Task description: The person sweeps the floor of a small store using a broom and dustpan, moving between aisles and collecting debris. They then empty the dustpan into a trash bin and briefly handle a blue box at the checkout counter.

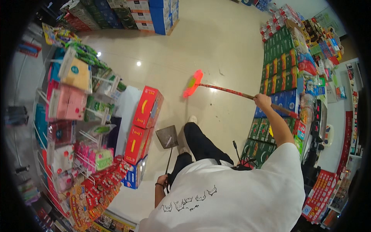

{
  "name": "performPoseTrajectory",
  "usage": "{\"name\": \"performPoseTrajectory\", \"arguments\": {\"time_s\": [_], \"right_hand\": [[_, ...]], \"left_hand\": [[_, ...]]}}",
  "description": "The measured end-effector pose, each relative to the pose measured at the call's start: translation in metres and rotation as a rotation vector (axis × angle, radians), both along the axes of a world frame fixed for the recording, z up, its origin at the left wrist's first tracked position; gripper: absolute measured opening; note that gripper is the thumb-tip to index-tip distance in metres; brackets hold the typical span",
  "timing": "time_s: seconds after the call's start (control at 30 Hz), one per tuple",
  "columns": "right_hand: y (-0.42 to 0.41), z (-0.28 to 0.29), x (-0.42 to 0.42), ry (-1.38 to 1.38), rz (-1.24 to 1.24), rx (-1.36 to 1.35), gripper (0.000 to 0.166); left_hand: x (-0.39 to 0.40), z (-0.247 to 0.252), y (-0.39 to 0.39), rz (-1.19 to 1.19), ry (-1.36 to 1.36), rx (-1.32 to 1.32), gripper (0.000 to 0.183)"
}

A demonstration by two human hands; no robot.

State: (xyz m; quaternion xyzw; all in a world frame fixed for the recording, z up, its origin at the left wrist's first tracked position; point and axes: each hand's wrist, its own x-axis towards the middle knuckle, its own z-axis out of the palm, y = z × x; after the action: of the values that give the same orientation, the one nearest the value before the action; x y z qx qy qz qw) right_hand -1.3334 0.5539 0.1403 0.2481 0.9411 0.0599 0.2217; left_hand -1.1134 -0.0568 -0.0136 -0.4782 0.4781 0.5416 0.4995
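Note:
My right hand grips the long handle of a broom that slants across the tiled floor. The broom's head, with bright pink-orange bristles and a yellow-green middle, rests on the floor ahead of my feet. Down at my left side, my left hand is closed around the thin dark handle of a long-handled dustpan. The flat grey-brown pan hangs or rests close to my left shoe and shows a pale mark on it. Small dark bits of debris lie on the floor right of the broom head.
Red gift boxes stand close at the left, beside a rack of packaged goods. Stacked green cartons line the right, below a counter. More stacked boxes stand ahead at the left. A black cable hangs by my right hip.

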Motion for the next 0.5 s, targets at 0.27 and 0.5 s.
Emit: {"name": "performPoseTrajectory", "arguments": {"time_s": [0.27,0.5], "right_hand": [[-0.012,-0.129,-0.181,0.054,-0.433,-0.323,0.026],[0.025,-0.209,-0.219,0.061,-0.265,-0.540,0.037]], "left_hand": [[-0.098,-0.019,0.055,-0.114,0.050,-0.104,0.013],[-0.194,0.022,0.117,-0.290,0.128,-0.128,0.012]]}}
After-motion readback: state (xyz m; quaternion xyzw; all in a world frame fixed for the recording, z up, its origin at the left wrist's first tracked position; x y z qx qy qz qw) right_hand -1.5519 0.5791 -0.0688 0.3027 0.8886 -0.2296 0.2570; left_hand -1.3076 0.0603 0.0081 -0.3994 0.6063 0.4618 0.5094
